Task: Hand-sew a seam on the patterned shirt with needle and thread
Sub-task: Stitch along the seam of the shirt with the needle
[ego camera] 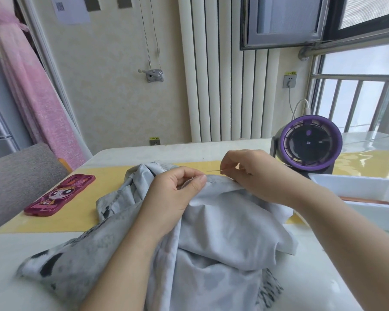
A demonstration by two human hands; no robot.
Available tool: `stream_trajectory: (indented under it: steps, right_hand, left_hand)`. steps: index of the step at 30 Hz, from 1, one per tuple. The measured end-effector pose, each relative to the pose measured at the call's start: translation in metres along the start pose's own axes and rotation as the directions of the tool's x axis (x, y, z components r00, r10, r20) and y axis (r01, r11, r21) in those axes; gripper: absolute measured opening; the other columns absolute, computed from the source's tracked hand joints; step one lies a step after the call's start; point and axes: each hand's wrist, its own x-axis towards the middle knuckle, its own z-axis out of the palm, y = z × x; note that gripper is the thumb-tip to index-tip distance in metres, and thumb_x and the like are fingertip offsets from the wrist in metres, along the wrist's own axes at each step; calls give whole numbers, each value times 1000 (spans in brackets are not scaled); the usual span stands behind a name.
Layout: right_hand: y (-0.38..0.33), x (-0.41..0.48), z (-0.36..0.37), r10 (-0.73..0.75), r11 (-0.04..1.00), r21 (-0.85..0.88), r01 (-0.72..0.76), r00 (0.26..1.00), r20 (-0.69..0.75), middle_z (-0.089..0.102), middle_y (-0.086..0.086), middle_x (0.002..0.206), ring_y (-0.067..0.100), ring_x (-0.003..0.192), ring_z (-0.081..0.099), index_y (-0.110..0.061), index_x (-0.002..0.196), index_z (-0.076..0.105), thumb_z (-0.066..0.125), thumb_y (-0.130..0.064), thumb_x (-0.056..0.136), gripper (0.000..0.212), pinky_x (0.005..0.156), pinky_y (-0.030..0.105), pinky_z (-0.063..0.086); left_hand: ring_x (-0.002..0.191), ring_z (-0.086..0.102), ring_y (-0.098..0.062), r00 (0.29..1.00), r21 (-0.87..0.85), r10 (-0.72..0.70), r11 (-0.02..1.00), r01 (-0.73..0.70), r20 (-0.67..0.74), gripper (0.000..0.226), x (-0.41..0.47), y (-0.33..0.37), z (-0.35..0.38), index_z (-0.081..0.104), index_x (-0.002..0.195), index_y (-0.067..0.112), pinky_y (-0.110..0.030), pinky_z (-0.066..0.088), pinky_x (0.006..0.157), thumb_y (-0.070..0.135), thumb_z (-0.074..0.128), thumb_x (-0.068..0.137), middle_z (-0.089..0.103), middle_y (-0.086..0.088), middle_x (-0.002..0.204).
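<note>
Pale grey cloth with dark markings, the patterned shirt lies bunched on the counter directly before the person. The left hand pinches a raised fold of the shirt's edge between thumb and forefinger, with the other fingers curled against the cloth. The right hand, to the right of that fold, pinches the needle by its rear end between thumb and fingertip. The needle's long axis runs nearly level, right to left, with the free tip aimed toward the left hand's fingertips. It sits just above the held edge and is not visibly in the cloth. The thread is too fine to make out.

Judgement: a stitch is about to be placed, so the tip must drop slightly and travel leftward into the fold just beside the left thumb. The thumb's nearness to the point is the chief hazard. A pink phone case lies well to the left; a purple fan and a white tray stand to the right.
</note>
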Motion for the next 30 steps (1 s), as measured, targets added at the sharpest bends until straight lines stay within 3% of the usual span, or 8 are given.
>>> stream_trajectory:
  steps: [6, 16, 22, 30]
  right_hand:
    - [-3, -1, -3, -42, 998, -53, 43, 999, 19, 53, -16, 84, -5, 77, 43, -26, 89, 66, 56, -17, 92, 14, 68, 8, 34]
    - [-12, -3, -6, -28, 998, 63, 26, 999, 24, 55, -25, 62, -4, 60, 48, -22, 85, 70, 58, -12, 90, 16, 59, 9, 38]
    - [-15, -5, -7, -32, 995, 97, 28, 999, 40, 57, -23, 68, -11, 65, 51, -19, 87, 71, 58, -8, 90, 17, 63, 6, 38]
    - [-15, -5, -5, -30, 995, 100, 27, 999, 29, 56, -23, 69, -11, 67, 50, -17, 90, 71, 58, -9, 90, 15, 65, 6, 38]
  left_hand:
    - [74, 62, 6, 1000, -3, -7, 1000, 7, -4, 13, 0, 3, 0, 68, 79, 18, -5, 43, 70, 9, 63, 87, 70, 14, 72]
    - [76, 64, -2, 992, -130, -112, 985, 118, 50, 6, -1, 4, -3, 69, 84, 15, -12, 47, 71, 19, 64, 82, 71, 7, 76]
    - [70, 63, -4, 976, -281, -194, 935, 214, 98, 18, -2, 8, -3, 67, 81, 13, -12, 48, 67, 26, 65, 69, 70, 4, 73]
    - [69, 62, -3, 972, -301, -211, 924, 234, 108, 17, -1, 8, -4, 67, 81, 12, -11, 48, 66, 25, 64, 69, 70, 4, 73]
